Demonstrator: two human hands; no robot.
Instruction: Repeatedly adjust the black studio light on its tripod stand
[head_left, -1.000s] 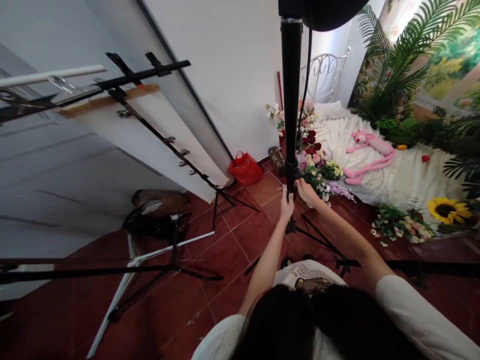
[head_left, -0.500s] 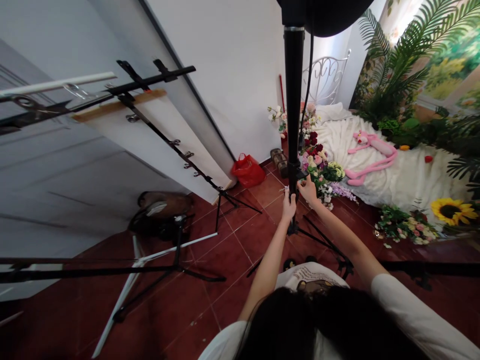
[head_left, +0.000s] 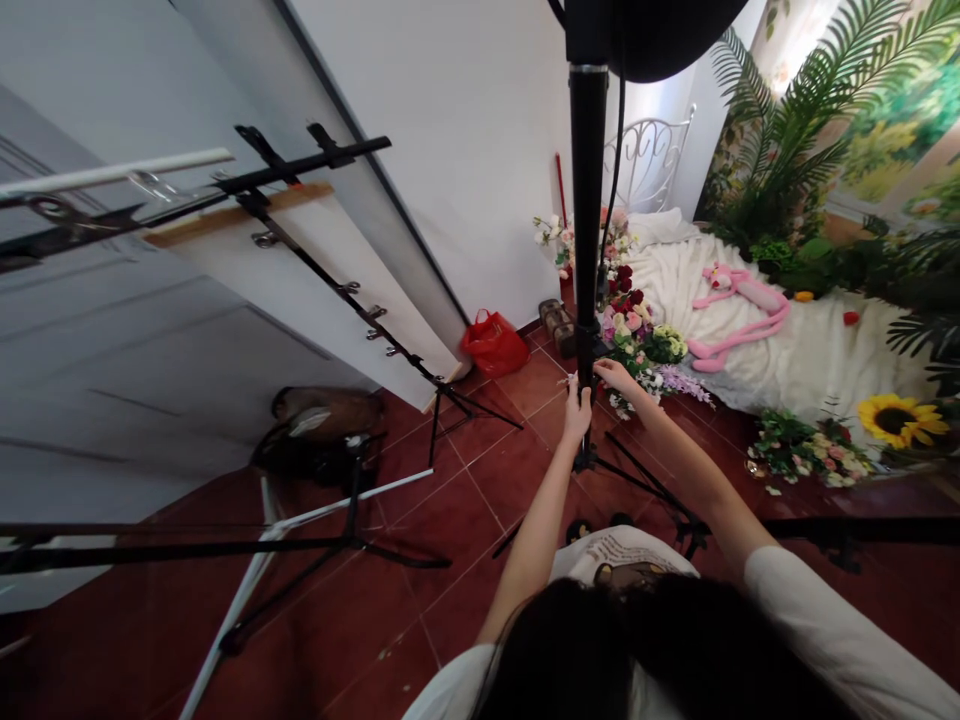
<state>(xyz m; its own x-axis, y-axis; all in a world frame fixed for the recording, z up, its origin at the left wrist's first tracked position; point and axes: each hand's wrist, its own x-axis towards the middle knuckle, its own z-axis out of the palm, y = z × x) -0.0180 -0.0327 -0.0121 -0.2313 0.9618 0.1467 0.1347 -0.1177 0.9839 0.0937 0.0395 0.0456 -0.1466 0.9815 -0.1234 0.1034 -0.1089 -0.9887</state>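
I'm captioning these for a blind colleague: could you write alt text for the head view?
A person's left hand grips an upright black pole, the right hand close beside it, above a red tiled floor. To the right, a pink plush toy lies on cream fabric near flowers.

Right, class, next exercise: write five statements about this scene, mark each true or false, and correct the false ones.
1. The pink plush toy lies on the pale blanket. True.
2. The left hand is around the black pole. True.
3. The right hand rests on the pink plush toy. False: its fingers are at the black pole.
4. The plastic bag on the floor is blue. False: it is red.
5. In the picture, the sunflower is right of the black pole. True.
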